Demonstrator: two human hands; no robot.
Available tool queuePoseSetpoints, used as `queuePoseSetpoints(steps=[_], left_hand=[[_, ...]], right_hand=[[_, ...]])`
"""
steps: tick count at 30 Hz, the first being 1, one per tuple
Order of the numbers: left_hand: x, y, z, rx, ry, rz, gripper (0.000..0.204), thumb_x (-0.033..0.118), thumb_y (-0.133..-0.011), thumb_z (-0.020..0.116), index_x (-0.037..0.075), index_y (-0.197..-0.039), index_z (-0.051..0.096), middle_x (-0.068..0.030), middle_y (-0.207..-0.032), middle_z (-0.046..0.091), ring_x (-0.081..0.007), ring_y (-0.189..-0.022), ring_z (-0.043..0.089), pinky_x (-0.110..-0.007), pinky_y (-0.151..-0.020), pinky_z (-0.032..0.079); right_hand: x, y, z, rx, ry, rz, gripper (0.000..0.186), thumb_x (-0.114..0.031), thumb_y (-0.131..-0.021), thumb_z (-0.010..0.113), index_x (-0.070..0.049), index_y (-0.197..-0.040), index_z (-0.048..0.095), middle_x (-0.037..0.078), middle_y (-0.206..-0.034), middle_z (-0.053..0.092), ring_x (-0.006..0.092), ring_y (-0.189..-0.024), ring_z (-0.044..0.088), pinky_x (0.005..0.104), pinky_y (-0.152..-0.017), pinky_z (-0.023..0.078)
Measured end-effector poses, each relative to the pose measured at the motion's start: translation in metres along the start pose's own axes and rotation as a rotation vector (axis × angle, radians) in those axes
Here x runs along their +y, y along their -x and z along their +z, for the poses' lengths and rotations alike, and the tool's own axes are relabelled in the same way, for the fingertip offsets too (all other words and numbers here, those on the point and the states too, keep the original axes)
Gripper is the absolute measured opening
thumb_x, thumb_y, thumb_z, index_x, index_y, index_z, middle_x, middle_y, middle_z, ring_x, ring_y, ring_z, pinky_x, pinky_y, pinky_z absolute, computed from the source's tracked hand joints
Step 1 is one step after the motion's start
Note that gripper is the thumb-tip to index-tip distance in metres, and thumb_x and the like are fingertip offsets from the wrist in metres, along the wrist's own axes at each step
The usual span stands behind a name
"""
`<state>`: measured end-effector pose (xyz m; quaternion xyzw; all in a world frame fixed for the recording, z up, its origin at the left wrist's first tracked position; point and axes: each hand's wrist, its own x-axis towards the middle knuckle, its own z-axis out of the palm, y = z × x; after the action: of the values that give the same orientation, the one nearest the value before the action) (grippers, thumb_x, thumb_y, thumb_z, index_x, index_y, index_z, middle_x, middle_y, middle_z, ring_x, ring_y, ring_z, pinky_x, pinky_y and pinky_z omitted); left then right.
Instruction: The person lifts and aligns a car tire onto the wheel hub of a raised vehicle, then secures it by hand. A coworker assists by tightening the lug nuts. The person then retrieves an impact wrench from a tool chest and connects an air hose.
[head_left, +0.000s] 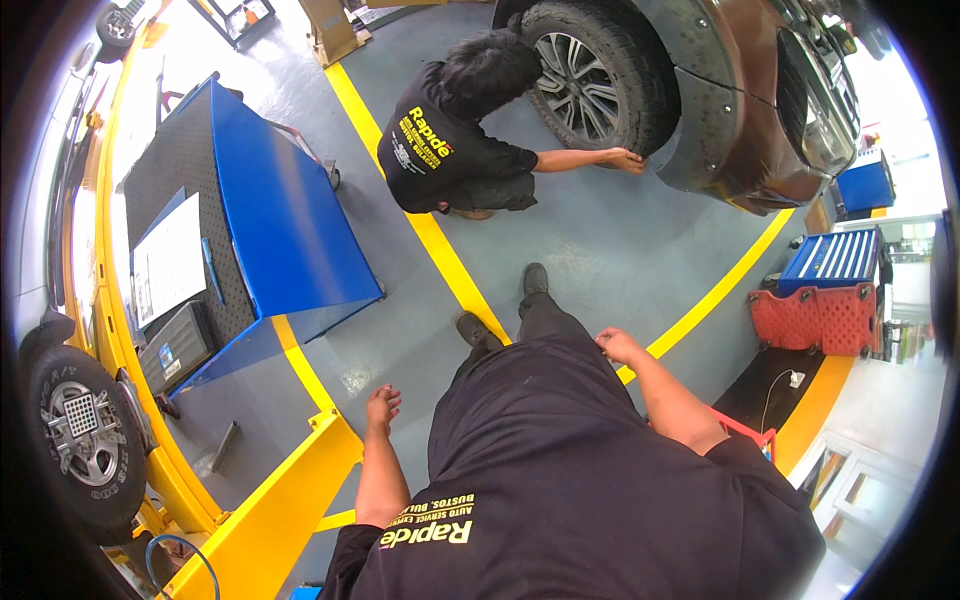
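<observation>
My left hand point(383, 408) hangs beside my dark shirt, its fingers loosely bent and apart, with nothing seen in it. On the other side, my right hand point(619, 345) is close to my dark trousers, its fingers curled in; no object shows in it. Ahead of my shoes point(536, 279), a co-worker point(455, 135) in a black shirt crouches by a brown car point(725, 110). The co-worker's outstretched hand point(626, 160) is near the lower edge of the car's wheel point(585, 80).
A blue cabinet point(290, 215) at left carries white papers point(168, 258), a pen point(212, 268) and a dark case point(180, 347). A yellow beam point(275, 500) and another wheel point(90, 440) are nearer. Right, a blue tool chest point(830, 258) adjoins a red panel point(815, 318).
</observation>
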<state>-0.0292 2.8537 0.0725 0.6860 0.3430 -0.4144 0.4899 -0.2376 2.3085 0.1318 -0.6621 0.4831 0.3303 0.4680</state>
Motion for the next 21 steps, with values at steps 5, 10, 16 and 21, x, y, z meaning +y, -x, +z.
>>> queuePoseSetpoints(steps=[5,10,16,21], left_hand=[[0.002,-0.004,0.0,0.01,0.008,0.001,0.036,0.032,-0.095,0.057,0.013,-0.125,0.057,-0.0056,-0.108,0.069,-0.0173,-0.087,0.064,-0.033,-0.072,0.048],[0.007,-0.002,0.005,-0.021,-0.006,-0.007,0.033,0.032,-0.095,0.056,0.013,-0.122,0.057,-0.005,-0.107,0.069,-0.0168,-0.086,0.063,-0.033,-0.072,0.048],[0.006,-0.001,0.012,-0.056,-0.013,-0.037,0.034,0.034,-0.095,0.056,0.014,-0.122,0.056,-0.0047,-0.108,0.068,-0.0169,-0.089,0.063,-0.033,-0.073,0.048],[0.004,0.001,0.014,-0.065,-0.02,-0.04,0.037,0.035,-0.094,0.056,0.014,-0.125,0.056,-0.0049,-0.11,0.068,-0.0174,-0.091,0.063,-0.033,-0.075,0.048]], right_hand=[[-0.004,0.003,0.0,0.017,0.016,0.005,0.032,-0.031,-0.094,0.059,-0.008,-0.117,0.061,0.009,-0.102,0.069,0.0194,-0.08,0.064,0.0349,-0.066,0.05],[-0.003,-0.001,0.0,0.016,0.017,-0.008,0.033,-0.03,-0.094,0.06,-0.007,-0.117,0.061,0.009,-0.1,0.069,0.0197,-0.078,0.065,0.0344,-0.064,0.049],[-0.013,0.003,-0.003,0.019,0.006,-0.008,0.032,-0.028,-0.093,0.06,-0.006,-0.116,0.06,0.008,-0.099,0.069,0.0193,-0.076,0.064,0.0341,-0.062,0.048],[-0.013,0.001,-0.006,0.024,-0.015,0.004,0.03,-0.028,-0.093,0.06,-0.007,-0.115,0.06,0.007,-0.095,0.068,0.0177,-0.073,0.064,0.0329,-0.06,0.047]])
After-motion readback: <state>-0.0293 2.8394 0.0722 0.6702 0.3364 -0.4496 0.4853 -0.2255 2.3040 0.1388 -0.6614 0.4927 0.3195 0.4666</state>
